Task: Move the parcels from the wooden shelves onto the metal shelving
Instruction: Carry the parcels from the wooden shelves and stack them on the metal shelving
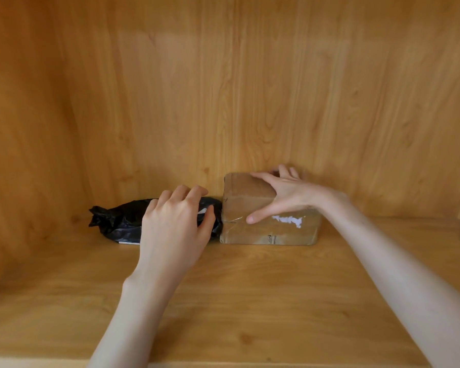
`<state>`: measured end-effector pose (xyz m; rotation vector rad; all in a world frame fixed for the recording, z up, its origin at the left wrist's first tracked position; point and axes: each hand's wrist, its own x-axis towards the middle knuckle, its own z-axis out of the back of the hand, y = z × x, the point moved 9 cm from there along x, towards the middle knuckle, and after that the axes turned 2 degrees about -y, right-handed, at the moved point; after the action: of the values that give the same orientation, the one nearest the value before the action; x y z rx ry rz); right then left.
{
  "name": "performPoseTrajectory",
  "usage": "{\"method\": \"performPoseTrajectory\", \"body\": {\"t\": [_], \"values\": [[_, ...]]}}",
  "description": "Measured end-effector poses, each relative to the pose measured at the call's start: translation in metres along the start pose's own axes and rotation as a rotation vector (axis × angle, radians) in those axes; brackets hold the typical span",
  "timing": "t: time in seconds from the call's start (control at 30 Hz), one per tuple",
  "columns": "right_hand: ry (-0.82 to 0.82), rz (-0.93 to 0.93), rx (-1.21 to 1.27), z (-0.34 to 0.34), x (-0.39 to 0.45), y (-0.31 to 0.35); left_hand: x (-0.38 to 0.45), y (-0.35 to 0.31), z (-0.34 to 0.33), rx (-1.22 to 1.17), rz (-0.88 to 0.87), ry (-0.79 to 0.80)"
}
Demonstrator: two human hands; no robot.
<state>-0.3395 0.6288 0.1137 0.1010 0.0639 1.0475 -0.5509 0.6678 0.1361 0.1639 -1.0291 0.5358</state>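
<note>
Inside a wooden shelf (223, 301), the left hand (175, 221) curls around a black bag parcel (117, 219); just beside it, the right hand (284, 195) clasps a cardboard box (271, 229).

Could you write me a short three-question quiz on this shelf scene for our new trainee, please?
1. True or false: the left hand grips the black plastic parcel.
2. What does the right hand hold? A) a bottle B) the cardboard box C) nothing
3. Fill in: both parcels lie on the ____ shelf.

Key: 1 true; 2 B; 3 wooden.
</note>
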Motion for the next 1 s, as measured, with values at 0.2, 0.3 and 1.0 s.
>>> {"method": "performPoseTrajectory", "body": {"t": [0.2,0.3,1.0], "values": [[0.007,-0.002,-0.049,-0.002,-0.001,-0.002,0.001,-0.001,0.001,0.003,0.003,-0.003],[-0.017,0.006,-0.062,-0.002,0.0,-0.002,-0.001,-0.002,0.004,0.009,0.0,-0.012],[-0.526,0.234,-0.28,0.014,-0.075,0.025,-0.011,-0.027,0.027,0.034,0.008,-0.033]]}}
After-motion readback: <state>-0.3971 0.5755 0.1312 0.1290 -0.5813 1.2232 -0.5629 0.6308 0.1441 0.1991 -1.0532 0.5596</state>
